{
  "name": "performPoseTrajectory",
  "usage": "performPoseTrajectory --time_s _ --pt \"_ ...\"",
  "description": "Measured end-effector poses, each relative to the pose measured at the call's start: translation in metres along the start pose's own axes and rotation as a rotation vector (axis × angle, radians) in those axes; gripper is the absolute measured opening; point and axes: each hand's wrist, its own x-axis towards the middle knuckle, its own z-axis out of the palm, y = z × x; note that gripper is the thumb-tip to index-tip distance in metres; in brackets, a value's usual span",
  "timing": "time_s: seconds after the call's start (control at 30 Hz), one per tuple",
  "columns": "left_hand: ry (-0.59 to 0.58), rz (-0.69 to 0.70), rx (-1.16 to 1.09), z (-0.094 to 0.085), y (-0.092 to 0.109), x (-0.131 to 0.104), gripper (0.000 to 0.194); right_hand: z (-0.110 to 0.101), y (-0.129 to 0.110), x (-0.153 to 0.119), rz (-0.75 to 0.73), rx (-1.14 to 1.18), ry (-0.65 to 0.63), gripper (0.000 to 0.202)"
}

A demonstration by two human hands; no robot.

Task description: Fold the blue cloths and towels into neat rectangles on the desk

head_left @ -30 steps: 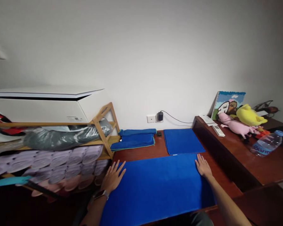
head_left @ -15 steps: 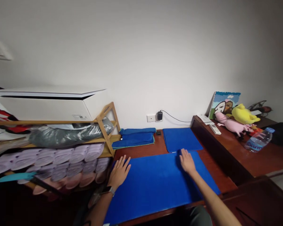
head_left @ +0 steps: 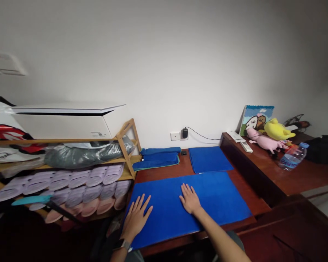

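Observation:
A large blue cloth point(head_left: 169, 214) lies spread flat on the brown wooden table point(head_left: 164, 174). On its left part rests my left hand point(head_left: 136, 216), fingers spread, with a watch on the wrist. My right hand point(head_left: 190, 200) lies palm down near the middle of the cloth, fingers outstretched. Beyond the cloth's far edge is a folded blue cloth point(head_left: 210, 159). To the left of that, several more blue cloths point(head_left: 160, 158) with green edging are folded and partly overlap.
At left stands a wooden rack point(head_left: 129, 156) with rows of slippers point(head_left: 79, 178) and a white box point(head_left: 65, 125) on top. On the right, a raised brown surface holds a plastic bottle point(head_left: 293, 157), plush toys point(head_left: 277, 129) and a remote control point(head_left: 246, 146). A plugged-in charger point(head_left: 185, 133) is on the wall.
My right hand has slid left and toward me, from the cloth's far right edge to its middle. My left hand has come slightly nearer to me. The camera view has shifted a little.

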Motion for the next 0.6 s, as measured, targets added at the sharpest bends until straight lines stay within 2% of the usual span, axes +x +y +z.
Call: performPoseTrajectory --time_s 0.1,0.23,0.3,0.33,0.4,0.47,0.53,0.6 --pt "0.012 0.014 -0.005 -0.001 -0.001 0.000 0.066 -0.021 0.075 -0.042 0.123 -0.031 0.012 0.066" --pt "0.013 0.018 -0.008 0.000 0.002 0.003 0.067 -0.046 0.194 -0.111 0.423 -0.168 0.009 0.074" --pt "0.013 0.013 -0.007 0.001 0.000 0.003 0.065 -0.053 0.237 -0.136 0.526 -0.206 0.028 0.075" --pt "0.014 0.010 -0.008 0.001 -0.001 0.002 0.065 -0.056 0.252 -0.144 0.555 -0.211 0.033 0.075" --pt "0.025 0.004 -0.011 0.003 -0.004 0.000 0.065 -0.057 0.265 -0.151 0.583 -0.212 0.046 0.076" --pt "0.047 -0.002 -0.014 0.004 -0.007 -0.002 0.067 -0.057 0.258 -0.145 0.567 -0.218 0.083 0.075" --pt "0.084 -0.004 -0.017 0.003 -0.009 0.000 0.067 -0.055 0.234 -0.125 0.504 -0.215 0.130 0.074" --pt "0.127 0.008 -0.021 0.000 -0.007 0.009 0.065 -0.052 0.196 -0.095 0.396 -0.182 0.148 0.072"
